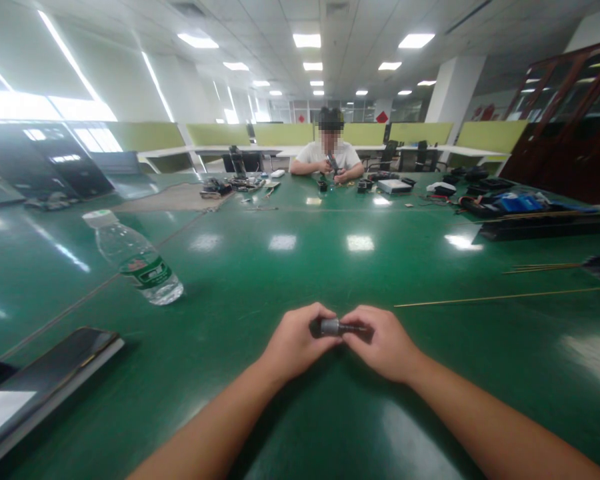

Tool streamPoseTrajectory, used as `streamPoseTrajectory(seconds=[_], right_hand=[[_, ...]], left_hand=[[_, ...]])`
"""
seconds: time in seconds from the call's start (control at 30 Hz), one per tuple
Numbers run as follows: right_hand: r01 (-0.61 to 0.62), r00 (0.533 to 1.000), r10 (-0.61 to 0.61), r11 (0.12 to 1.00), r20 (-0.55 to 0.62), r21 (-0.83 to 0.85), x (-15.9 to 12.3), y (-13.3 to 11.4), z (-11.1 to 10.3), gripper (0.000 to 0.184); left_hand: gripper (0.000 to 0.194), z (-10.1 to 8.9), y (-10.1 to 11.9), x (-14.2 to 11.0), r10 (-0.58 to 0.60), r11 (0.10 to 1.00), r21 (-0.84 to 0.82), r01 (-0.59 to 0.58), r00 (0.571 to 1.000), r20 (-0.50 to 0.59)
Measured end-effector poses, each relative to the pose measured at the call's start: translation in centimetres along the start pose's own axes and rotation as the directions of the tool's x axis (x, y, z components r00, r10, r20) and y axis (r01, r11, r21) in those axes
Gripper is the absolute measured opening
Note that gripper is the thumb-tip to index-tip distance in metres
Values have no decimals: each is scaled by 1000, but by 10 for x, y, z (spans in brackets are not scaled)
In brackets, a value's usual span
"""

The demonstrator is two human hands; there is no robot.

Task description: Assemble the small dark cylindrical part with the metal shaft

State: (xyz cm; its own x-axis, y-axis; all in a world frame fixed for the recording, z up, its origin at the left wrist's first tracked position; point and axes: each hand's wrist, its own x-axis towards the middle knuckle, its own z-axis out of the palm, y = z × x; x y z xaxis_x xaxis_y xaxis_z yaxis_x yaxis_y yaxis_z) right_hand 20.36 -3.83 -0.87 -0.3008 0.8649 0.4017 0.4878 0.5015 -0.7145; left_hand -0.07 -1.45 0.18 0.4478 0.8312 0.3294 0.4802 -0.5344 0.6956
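Between both hands | small dark cylinder (339,327) | left hand (295,343) and right hand (386,345) pinch its ends

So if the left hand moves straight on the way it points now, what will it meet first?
The left hand points right, along the small dark cylindrical metal part it grips. It would probably meet the right hand first, which holds the part's other end, almost touching already.

Probably an open-plan office: green cubicle partitions (280,133), ceiling panel lights (307,41), long worktable (280,267).
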Motion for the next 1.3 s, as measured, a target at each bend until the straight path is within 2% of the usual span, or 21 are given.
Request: streamPoseTrajectory(seconds=[1.3], right_hand=[[-29, 1000, 28, 999, -10, -35, 3, 5, -2, 8]], left_hand=[[24, -2, -4, 0, -4, 999, 44, 5, 999, -32]])
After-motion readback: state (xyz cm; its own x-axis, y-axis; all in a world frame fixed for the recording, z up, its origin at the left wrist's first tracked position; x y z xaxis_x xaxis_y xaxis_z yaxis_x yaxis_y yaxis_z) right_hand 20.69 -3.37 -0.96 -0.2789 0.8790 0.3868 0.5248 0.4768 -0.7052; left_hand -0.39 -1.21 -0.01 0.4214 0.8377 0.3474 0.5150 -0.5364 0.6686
